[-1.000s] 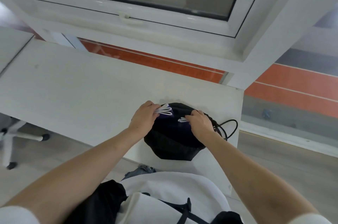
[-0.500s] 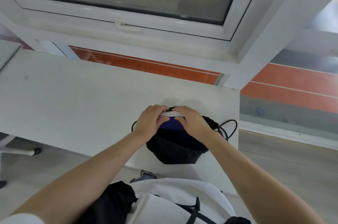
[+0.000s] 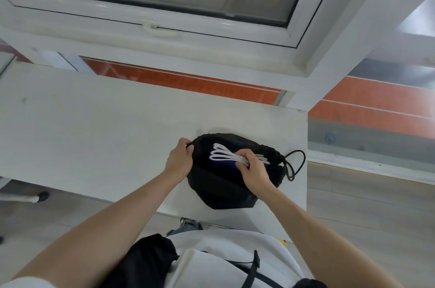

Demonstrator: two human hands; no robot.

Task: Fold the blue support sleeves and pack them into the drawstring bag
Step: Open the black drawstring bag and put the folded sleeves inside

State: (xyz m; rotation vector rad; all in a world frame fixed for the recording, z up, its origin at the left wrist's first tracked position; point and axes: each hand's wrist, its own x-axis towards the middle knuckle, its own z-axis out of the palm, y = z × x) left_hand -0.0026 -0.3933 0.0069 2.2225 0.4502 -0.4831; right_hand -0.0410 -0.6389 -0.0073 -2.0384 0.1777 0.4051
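Note:
A black drawstring bag [image 3: 226, 193] lies on the white table [image 3: 94, 137] near its right end, mouth turned away from me. A blue support sleeve [image 3: 224, 165] with white looped straps [image 3: 222, 153] lies in the open mouth, mostly hidden by the bag. My left hand [image 3: 179, 160] pinches the bag's left rim. My right hand [image 3: 253, 169] presses down on the white straps and the sleeve. The bag's black cord [image 3: 295, 164] loops out to the right.
The table's right edge [image 3: 306, 170] runs just past the cord, with floor beyond. A white window frame [image 3: 164, 36] stands behind the table. An office chair's foot [image 3: 35, 197] shows under the table at left.
My hands, together on the straps half a second ago, have parted: the left went to the bag's left rim, the right stays on the straps. The straps now lie fanned across the bag's mouth.

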